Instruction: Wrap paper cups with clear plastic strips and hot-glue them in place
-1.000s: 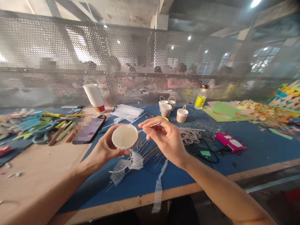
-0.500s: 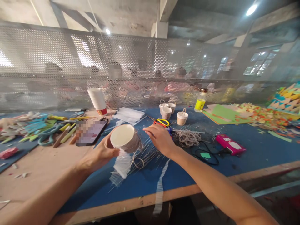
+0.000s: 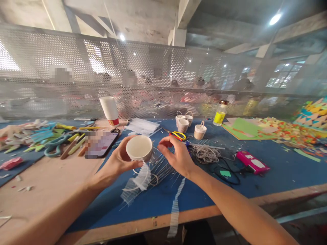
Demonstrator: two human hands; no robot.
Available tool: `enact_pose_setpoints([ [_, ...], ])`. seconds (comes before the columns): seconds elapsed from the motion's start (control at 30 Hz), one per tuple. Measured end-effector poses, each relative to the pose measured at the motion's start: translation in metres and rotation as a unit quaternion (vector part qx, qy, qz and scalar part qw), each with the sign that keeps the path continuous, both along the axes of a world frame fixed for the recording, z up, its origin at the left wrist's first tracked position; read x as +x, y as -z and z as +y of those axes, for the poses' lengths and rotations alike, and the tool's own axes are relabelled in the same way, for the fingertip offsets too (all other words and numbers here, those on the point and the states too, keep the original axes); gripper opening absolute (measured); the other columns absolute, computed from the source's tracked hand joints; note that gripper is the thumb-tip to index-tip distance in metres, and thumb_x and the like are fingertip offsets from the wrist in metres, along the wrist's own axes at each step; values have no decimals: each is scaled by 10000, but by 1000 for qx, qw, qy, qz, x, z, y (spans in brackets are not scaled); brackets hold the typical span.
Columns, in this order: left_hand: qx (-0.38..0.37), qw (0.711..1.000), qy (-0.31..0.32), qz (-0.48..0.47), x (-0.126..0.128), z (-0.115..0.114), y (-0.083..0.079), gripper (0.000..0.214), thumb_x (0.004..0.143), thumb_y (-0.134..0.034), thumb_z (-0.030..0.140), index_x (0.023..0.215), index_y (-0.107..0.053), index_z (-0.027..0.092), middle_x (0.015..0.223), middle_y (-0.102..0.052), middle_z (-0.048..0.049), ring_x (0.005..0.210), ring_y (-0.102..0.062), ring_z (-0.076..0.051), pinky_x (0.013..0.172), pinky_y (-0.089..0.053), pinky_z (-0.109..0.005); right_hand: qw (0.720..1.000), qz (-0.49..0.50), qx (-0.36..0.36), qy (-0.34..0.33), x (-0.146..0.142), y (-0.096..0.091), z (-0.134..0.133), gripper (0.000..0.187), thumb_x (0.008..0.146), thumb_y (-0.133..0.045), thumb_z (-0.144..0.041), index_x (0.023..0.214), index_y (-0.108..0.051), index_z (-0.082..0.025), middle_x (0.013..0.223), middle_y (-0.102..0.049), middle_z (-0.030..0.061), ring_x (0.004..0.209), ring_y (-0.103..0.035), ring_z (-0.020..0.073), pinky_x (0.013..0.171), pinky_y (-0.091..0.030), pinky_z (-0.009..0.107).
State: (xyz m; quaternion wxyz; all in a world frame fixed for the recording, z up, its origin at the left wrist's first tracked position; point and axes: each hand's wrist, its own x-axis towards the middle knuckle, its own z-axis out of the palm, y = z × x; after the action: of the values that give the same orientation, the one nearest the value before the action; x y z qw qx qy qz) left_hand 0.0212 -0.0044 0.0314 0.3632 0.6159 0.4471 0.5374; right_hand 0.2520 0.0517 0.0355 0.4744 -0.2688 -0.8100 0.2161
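Note:
My left hand (image 3: 118, 162) grips a small white paper cup (image 3: 139, 147), tilted so its open mouth faces me, above the blue table mat (image 3: 268, 180). A strip of clear ridged plastic (image 3: 139, 180) hangs from the cup's underside. My right hand (image 3: 176, 157) is just right of the cup, with thumb and fingers pinched close to its rim; what they hold is too thin to make out. Thin clear sticks (image 3: 163, 166) lie fanned on the mat under both hands.
Yellow-handled scissors (image 3: 178, 135), a coil of string (image 3: 205, 153), three small cup baskets (image 3: 187, 124), a yellow bottle (image 3: 220, 114), a pink box (image 3: 252, 162), a phone (image 3: 100, 144), a stacked paper cup (image 3: 109, 110), coloured paper (image 3: 241, 127). A perforated metal screen (image 3: 153, 81) backs the table; people sit behind it.
My right hand went down to the sticks on the mat half a second ago, then came back up beside the cup. The cup stayed in my left hand and the view tilted up slightly.

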Motion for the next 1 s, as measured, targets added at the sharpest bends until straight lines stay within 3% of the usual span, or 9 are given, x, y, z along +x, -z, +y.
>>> enact_pose_setpoints([
  [0.1, 29, 999, -34, 8, 5, -1, -1, 840, 604, -911, 355, 1318, -484, 235, 1232, -674, -111, 1069, -686, -284, 868, -594, -383, 994, 8, -74, -80, -4, -6, -20, 279, 890, -700, -415, 1043, -593, -208, 977, -693, 23, 921, -654, 165, 870, -514, 314],
  [0.23, 46, 997, -59, 18, 9, -1, 2, 815, 620, -910, 338, 1302, -474, 245, 1215, -661, -93, 1053, -686, -259, 882, -589, -390, 990, -19, -119, -73, -11, 1, -33, 419, 777, -786, -460, 1050, -575, -222, 1037, -700, 37, 962, -657, 202, 870, -512, 345],
  [0.47, 53, 997, -46, 15, 7, 3, 11, 871, 571, -932, 294, 1304, -465, 238, 1226, -645, -90, 1076, -668, -259, 887, -582, -378, 993, -2, -103, -50, -16, 3, -30, 103, 908, -606, -287, 965, -621, -202, 930, -719, 22, 876, -666, 164, 821, -507, 302],
  [0.67, 26, 998, -51, 23, 10, 1, 5, 852, 594, -919, 311, 1318, -479, 223, 1236, -651, -105, 1095, -663, -278, 903, -580, -407, 981, 31, -169, -94, -12, -1, -27, 170, 965, -588, -375, 964, -626, -209, 854, -742, 12, 852, -690, 153, 836, -525, 296],
  [1.0, 48, 998, -26, 44, 10, 1, 5, 797, 600, -913, 327, 1279, -507, 232, 1196, -679, -107, 1025, -687, -283, 774, -605, -365, 961, 79, -242, -110, -11, -3, -23, 269, 909, -657, -469, 910, -617, -203, 731, -707, 2, 734, -679, 147, 773, -532, 288],
])
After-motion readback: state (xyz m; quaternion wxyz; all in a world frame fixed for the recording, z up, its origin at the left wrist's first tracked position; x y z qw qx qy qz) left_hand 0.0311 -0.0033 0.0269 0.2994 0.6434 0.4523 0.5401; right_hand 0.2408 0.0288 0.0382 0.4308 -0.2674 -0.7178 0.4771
